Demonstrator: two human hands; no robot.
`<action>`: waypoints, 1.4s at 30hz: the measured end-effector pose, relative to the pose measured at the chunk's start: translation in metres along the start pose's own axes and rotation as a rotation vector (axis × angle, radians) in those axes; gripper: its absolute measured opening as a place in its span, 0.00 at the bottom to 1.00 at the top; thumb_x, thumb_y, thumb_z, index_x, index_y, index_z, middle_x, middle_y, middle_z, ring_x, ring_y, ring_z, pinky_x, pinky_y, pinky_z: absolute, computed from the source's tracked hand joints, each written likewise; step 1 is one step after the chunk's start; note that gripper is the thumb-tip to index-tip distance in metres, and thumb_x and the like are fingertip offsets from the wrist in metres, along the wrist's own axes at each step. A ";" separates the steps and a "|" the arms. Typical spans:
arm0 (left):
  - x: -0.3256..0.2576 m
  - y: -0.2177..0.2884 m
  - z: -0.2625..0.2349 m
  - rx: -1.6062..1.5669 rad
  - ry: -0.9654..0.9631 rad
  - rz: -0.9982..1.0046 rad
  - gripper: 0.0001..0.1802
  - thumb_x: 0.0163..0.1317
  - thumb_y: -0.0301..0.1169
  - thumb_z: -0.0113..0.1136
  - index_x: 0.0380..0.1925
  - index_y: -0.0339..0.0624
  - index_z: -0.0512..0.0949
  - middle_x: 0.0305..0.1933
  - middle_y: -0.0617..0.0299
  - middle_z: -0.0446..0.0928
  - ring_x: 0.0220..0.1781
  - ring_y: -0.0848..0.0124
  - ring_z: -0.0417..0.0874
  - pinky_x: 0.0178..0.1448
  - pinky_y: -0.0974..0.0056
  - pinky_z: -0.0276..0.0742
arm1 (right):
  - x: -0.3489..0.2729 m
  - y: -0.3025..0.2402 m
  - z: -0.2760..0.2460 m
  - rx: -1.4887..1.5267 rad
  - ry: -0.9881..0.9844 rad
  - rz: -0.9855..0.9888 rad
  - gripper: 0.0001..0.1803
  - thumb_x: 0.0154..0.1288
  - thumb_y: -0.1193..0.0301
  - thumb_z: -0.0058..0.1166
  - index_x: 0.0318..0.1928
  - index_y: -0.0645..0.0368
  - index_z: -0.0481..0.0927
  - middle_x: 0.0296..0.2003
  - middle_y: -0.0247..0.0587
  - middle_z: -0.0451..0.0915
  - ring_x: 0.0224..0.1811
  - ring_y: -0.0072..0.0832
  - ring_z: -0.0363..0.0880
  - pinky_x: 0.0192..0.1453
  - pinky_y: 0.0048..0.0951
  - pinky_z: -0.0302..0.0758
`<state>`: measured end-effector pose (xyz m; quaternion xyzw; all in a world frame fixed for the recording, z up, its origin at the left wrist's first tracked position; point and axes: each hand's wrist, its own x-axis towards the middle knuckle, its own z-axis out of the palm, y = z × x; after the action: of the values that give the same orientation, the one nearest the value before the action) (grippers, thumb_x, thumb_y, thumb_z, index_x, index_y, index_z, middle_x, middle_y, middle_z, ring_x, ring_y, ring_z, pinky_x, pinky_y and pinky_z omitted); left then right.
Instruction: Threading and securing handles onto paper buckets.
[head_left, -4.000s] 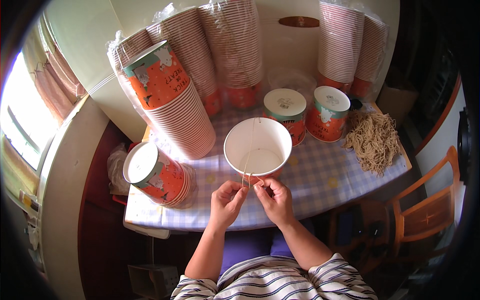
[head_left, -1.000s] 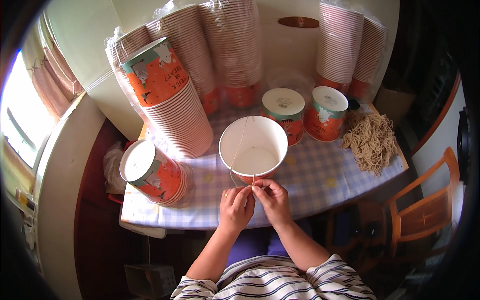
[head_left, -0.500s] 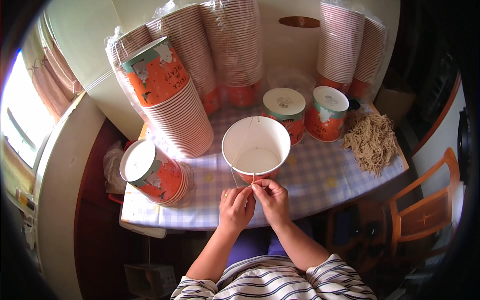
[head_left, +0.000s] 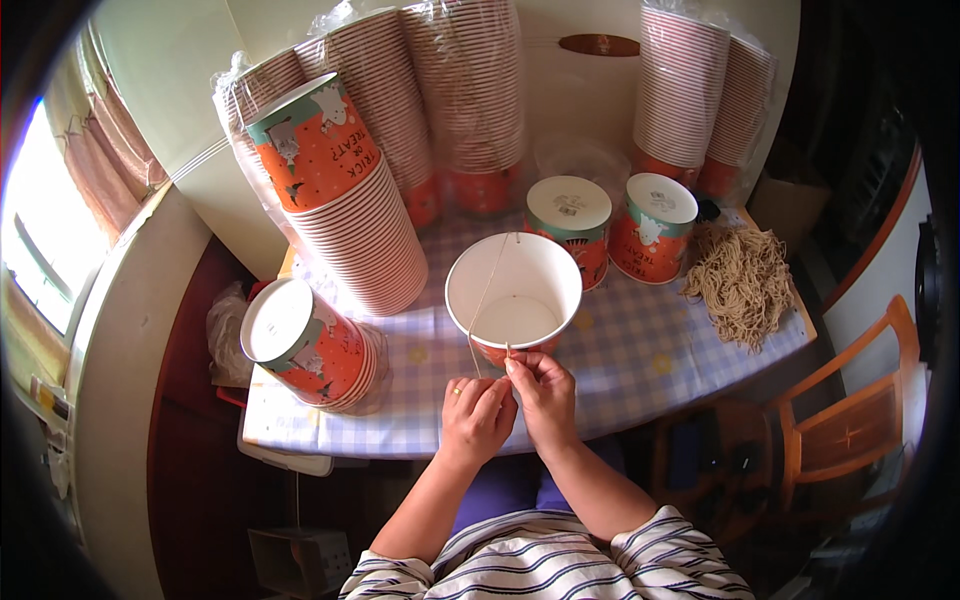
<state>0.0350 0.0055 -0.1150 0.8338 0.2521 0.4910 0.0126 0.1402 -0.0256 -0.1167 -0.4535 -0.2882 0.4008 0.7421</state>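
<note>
An orange paper bucket (head_left: 515,318) with a white inside stands upright on the table in front of me, its mouth facing up. A thin tan string (head_left: 489,292) runs from its far rim across the opening and down over the near left side to my hands. At the near rim, my right hand (head_left: 543,398) pinches the string close to the bucket wall. Just left of it and slightly lower, my left hand (head_left: 478,418) is closed with curled fingers on the string too. The string's end is hidden among the fingers.
Two upside-down buckets (head_left: 655,230) stand behind right, beside a heap of tan strings (head_left: 742,285). On the left are a tall nested bucket stack (head_left: 350,230) and a shorter upside-down stack (head_left: 315,345). Plastic-wrapped stacks (head_left: 465,90) line the back of the checked tablecloth (head_left: 620,375). A wooden chair (head_left: 850,420) is at right.
My right hand has moved up slightly toward the bucket's near rim, and my left hand has dropped a little away from it. The string across the opening has shifted slightly right.
</note>
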 end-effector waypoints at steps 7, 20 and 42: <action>-0.003 -0.001 -0.001 -0.003 -0.011 0.013 0.15 0.44 0.20 0.65 0.36 0.40 0.78 0.32 0.59 0.76 0.31 0.62 0.76 0.38 0.59 0.71 | -0.002 0.000 0.000 -0.016 -0.026 -0.007 0.05 0.64 0.74 0.59 0.36 0.65 0.81 0.28 0.27 0.78 0.28 0.11 0.71 0.33 0.16 0.69; 0.003 0.006 -0.007 -0.007 0.004 0.025 0.13 0.41 0.18 0.66 0.31 0.39 0.79 0.29 0.59 0.77 0.28 0.63 0.77 0.35 0.60 0.71 | 0.001 -0.004 0.006 -0.094 0.072 -0.101 0.07 0.65 0.73 0.59 0.36 0.65 0.82 0.25 0.27 0.80 0.25 0.10 0.69 0.28 0.16 0.67; -0.002 -0.002 -0.012 0.014 -0.043 0.127 0.15 0.45 0.24 0.66 0.37 0.38 0.78 0.32 0.60 0.74 0.30 0.64 0.74 0.37 0.59 0.69 | 0.000 -0.020 0.030 0.263 0.192 0.106 0.05 0.64 0.73 0.58 0.35 0.61 0.79 0.25 0.24 0.72 0.26 0.11 0.64 0.31 0.16 0.61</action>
<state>0.0236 0.0041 -0.1114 0.8586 0.2018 0.4708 -0.0188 0.1227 -0.0179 -0.0858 -0.4033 -0.1369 0.4284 0.7969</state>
